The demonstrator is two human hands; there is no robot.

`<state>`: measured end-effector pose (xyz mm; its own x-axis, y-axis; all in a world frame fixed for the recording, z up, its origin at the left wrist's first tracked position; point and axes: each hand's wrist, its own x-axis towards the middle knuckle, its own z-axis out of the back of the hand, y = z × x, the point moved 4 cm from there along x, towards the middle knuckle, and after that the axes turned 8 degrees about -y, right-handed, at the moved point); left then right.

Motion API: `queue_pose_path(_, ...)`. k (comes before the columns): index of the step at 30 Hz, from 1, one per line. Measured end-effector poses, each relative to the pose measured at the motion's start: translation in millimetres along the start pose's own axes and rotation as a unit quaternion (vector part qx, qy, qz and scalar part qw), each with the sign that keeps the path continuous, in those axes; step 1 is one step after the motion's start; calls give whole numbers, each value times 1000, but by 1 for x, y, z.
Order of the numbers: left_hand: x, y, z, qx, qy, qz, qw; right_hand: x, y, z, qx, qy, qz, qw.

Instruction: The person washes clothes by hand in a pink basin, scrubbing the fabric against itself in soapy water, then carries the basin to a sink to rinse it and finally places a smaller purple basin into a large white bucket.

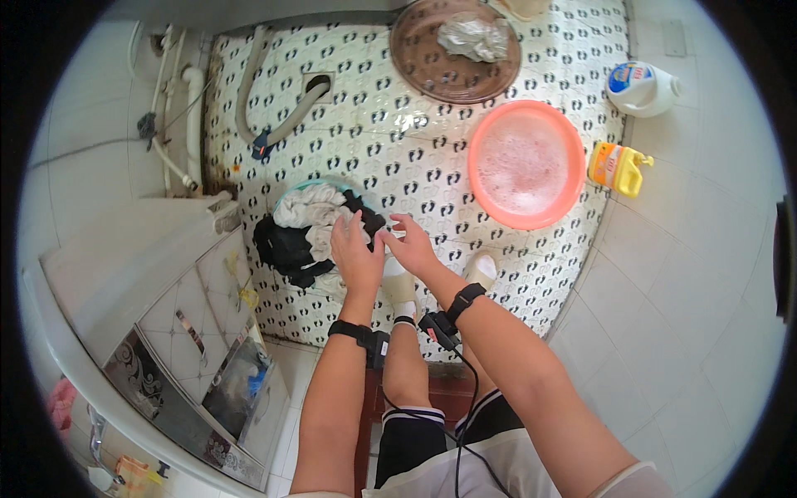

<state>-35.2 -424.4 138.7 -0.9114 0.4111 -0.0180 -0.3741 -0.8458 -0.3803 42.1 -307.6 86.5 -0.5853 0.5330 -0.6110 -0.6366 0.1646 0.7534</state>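
My left hand (359, 254) hovers over the right side of a laundry pile, fingers apart. Beside it, my right hand (411, 248) has curved, spread fingers, and its thumb comes close to the left thumb. Nothing shows in either hand. The pile has white crumpled cloth (308, 205) and black cloth (283, 246). It lies in and over a teal basin (336, 185), of which only the far rim shows. To the right, a coral plastic basin (474, 187) holds foamy, pinkish water. Black straps with small boxes are on both my wrists.
A brown round basin (423, 81) with wet pale cloth (473, 38) sits at the back. A white detergent jug (647, 93) and a yellow bottle (622, 168) stand by the right wall. A grey drain hose (289, 127) enters the floor drain. A vanity cabinet (187, 311) stands left.
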Motion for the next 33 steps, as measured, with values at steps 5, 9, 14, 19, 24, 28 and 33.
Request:
queue_pose_path(5,16,-80,-26,-109,79,69,988,14,8,67,116,-67,-28,991)
queue_pose_path(9,65,-142,-49,-182,89,61,977,52,21,122,153,-112,-32,981)
queue_pose_path(14,147,-190,-94,-309,96,109,940,110,64,188,206,-222,-47,952)
queue_pose_path(19,255,-177,-190,-353,83,62,930,233,79,218,254,-304,-19,918)
queue_pose_path(24,318,-202,-280,-373,145,105,910,340,48,252,137,-351,19,926)
queue_pose_path(28,341,-214,-334,-450,194,151,859,391,28,248,68,-311,14,948)
queue_pose_path(33,344,-225,-344,-551,228,280,753,400,44,227,160,-290,-78,940)
